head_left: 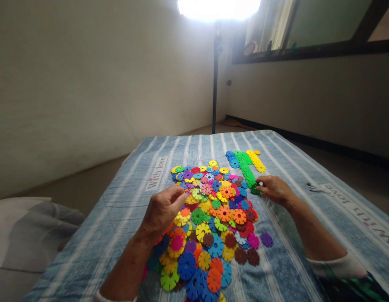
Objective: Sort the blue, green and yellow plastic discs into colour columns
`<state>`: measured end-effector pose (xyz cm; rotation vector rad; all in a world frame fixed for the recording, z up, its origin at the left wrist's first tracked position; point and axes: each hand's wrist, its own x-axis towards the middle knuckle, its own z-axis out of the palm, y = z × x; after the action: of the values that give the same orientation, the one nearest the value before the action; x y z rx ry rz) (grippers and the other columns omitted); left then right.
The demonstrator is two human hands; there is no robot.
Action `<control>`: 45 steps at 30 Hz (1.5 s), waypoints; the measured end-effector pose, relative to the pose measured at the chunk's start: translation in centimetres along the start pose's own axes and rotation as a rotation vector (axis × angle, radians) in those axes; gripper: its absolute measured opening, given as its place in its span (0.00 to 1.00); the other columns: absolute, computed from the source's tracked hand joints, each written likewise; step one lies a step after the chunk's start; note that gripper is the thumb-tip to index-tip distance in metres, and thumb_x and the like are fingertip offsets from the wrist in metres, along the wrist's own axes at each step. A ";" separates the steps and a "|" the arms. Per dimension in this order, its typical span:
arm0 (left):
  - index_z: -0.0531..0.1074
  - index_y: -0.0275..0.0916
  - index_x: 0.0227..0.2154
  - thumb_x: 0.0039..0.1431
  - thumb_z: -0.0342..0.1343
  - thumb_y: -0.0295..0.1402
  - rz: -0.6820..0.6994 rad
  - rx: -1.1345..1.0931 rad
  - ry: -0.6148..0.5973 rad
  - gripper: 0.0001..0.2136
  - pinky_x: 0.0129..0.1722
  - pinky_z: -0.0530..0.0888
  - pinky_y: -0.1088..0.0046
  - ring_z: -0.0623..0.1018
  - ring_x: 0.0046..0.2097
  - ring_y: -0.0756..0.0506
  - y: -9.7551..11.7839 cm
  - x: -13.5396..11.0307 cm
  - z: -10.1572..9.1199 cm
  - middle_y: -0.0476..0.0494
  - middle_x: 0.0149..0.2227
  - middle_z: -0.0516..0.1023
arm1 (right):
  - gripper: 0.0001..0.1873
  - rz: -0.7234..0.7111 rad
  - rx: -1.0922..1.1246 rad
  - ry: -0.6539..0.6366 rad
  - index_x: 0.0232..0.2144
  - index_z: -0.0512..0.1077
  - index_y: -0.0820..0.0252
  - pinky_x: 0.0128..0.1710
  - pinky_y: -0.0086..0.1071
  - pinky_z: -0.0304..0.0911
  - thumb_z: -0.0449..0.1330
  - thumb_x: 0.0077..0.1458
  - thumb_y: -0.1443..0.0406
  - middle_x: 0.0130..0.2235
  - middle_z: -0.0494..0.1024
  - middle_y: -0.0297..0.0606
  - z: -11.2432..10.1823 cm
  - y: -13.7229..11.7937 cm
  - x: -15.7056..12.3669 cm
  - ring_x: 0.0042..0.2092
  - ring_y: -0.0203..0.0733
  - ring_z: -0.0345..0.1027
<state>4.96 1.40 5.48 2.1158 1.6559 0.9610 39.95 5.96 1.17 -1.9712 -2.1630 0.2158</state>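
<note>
Right hand (274, 190), right of centre, is pinching dark green disc (254, 190) at green row (247, 171), apparently matching colour; left hand (163, 209), centre, is curling over mixed discs (203, 230), grip indeterminable.

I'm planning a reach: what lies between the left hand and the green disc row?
The head view shows part of the multicoloured disc pile between left hand and green row.

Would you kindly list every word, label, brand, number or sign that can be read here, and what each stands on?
"With love": on the left part of the striped blue cloth, running sideways.
"With love": on the right part of the same cloth, upside down in this view.
Too small to read: a faint mark at the cloth's far edge.
No lettering can be made out on the colored discs.
</note>
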 end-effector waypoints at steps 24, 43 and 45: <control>0.72 0.41 0.24 0.52 0.50 0.42 -0.035 0.121 0.020 0.12 0.31 0.68 0.76 0.73 0.28 0.49 -1.4 0.4 -1.4 0.51 0.24 0.76 | 0.15 0.054 -0.019 0.002 0.42 0.74 0.55 0.30 0.28 0.54 0.60 0.50 0.63 0.33 0.80 0.38 -0.2 -0.4 -0.2 0.35 0.42 0.72; 0.73 0.39 0.24 0.46 0.54 0.41 -0.201 0.034 0.282 0.11 0.34 0.73 0.74 0.78 0.33 0.45 -6.9 1.0 -0.3 0.46 0.29 0.78 | 0.06 -0.559 0.101 0.048 0.27 0.71 0.58 0.25 0.28 0.45 0.56 0.55 0.66 0.27 0.73 0.35 0.8 -11.7 -4.7 0.26 0.34 0.61; 0.74 0.39 0.25 0.45 0.54 0.42 -0.261 -0.039 0.305 0.12 0.32 0.73 0.74 0.78 0.32 0.45 -7.6 0.9 -0.1 0.46 0.28 0.79 | 0.08 -0.652 0.104 0.050 0.26 0.70 0.59 0.26 0.29 0.45 0.56 0.56 0.66 0.28 0.72 0.35 1.4 -13.0 -5.6 0.27 0.34 0.60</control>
<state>-0.63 4.50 1.32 1.7359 1.9774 1.2636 27.52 -0.87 2.76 -1.1160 -2.5550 0.1622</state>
